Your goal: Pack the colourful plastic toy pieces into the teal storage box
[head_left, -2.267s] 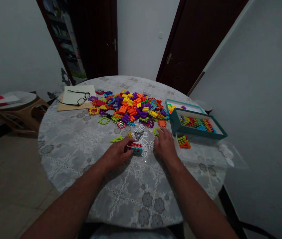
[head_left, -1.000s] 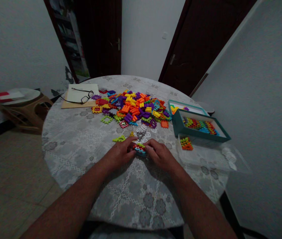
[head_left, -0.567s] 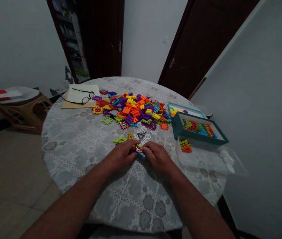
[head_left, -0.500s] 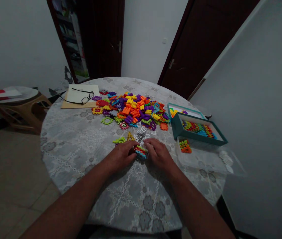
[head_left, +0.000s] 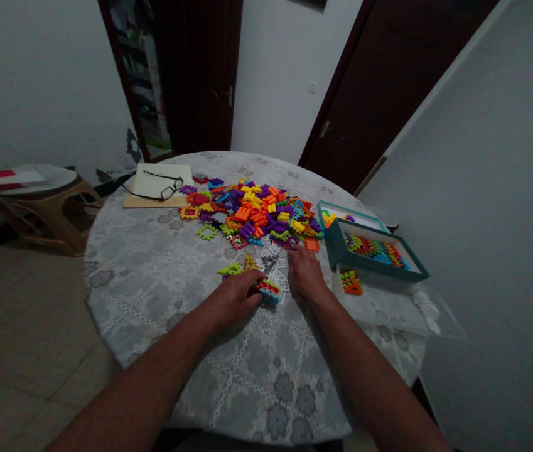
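Observation:
My left hand [head_left: 235, 293] is closed around one side of a small stack of interlocking plastic pieces [head_left: 269, 291], with green, red and light blue layers. My right hand [head_left: 306, 271] is apart from the stack, its fingers reaching to the near edge of the heap, by a purple toothed piece [head_left: 293, 242]. Its fingertips are partly hidden, and I see nothing held in them. Between the hands lie white frame-like pieces [head_left: 279, 280] and small grey bits [head_left: 270, 260]. Beside my left hand are a green piece [head_left: 231, 269] and a yellow triangular piece [head_left: 249, 262].
A big heap of coloured plastic pieces [head_left: 257, 210] covers the table's middle. On the right stand a teal box [head_left: 334, 248] of sorted pieces and a clear plastic tray [head_left: 379, 307]. Eyeglasses [head_left: 167, 191] rest on paper [head_left: 146, 182] at the left. A stool [head_left: 66, 207] stands beyond.
My right hand has left the stack and moved forward to the heap's edge. My left hand keeps hold of the stack. The whole view has shifted slightly.

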`<control>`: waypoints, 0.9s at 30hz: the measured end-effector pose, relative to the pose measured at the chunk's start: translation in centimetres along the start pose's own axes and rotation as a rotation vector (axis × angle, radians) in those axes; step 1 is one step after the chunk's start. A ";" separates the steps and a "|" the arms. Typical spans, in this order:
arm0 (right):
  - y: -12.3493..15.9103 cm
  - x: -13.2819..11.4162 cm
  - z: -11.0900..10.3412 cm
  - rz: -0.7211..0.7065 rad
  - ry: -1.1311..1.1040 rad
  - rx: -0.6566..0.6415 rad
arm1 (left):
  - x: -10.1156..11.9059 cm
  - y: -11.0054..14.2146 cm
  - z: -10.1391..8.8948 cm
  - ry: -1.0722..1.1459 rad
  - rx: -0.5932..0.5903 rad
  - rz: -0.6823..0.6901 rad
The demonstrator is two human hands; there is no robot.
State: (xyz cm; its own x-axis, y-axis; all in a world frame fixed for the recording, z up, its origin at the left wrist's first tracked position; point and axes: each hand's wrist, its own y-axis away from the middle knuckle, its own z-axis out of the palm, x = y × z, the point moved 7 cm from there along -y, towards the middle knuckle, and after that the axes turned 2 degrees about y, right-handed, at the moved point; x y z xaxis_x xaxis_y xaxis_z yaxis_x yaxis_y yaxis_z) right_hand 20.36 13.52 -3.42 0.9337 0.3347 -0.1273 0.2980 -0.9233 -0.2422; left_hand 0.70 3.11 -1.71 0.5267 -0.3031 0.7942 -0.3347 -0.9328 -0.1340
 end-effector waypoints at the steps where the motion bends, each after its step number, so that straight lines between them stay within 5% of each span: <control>1: 0.1 0.0 0.0 -0.016 -0.005 0.008 | 0.0 0.0 0.0 0.000 -0.001 0.002; 16: 2.3 1.3 -3.1 0.012 -0.143 0.186 | 0.0 -0.1 0.1 -0.043 -0.009 0.034; 23: 2.2 2.5 -0.9 0.128 -0.143 0.069 | 0.4 -0.1 -0.2 -0.026 -0.015 0.028; 27: 2.1 3.4 -0.6 0.167 -0.303 0.120 | 0.3 -0.1 0.0 -0.024 -0.022 0.017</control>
State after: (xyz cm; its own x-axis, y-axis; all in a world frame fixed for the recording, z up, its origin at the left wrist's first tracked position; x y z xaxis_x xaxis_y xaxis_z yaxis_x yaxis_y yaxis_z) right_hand 24.32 12.64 -3.82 0.8608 0.2381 -0.4499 0.1039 -0.9474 -0.3027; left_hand 0.86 3.10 -1.43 0.5393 -0.3241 0.7773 -0.3610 -0.9228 -0.1344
